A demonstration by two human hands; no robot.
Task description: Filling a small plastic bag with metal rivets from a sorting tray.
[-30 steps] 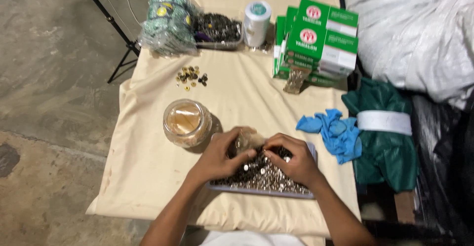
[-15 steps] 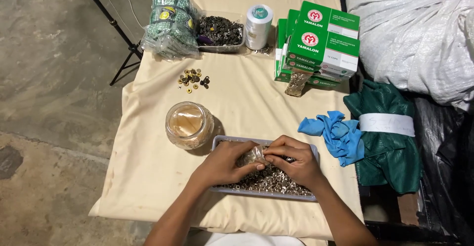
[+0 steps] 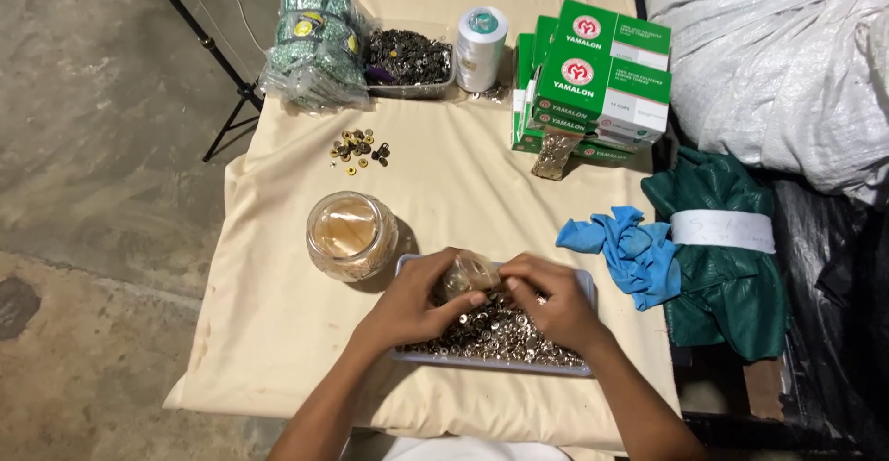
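A small clear plastic bag sits between the two hands, just above the near tray, held up at its top edge; the left hand curls round its left side with the thumb and fingertips pinched on the plastic, and the right hand closes on its right side, fingers bent inward over the bag's mouth (what is inside the bag is too small to tell). Both hands hover over, and partly rest on, a shallow grey tray heaped with small silver metal rings; the tray lies at the near edge of a table covered in cream cloth.

Just left of the tray, touching its corner, stands a round glass jar with a tan lid; farther back on the cloth lies a loose scatter of brass and dark eyelets; at the far edge are a bundle of green packets in clear wrap, a second tray of dark metal pieces and a white spool of thread.

To the right, a stack of green and white boxes; nearer, a crumpled blue cloth beside folded dark green fabric with a white band; behind that, a large white woven sack.
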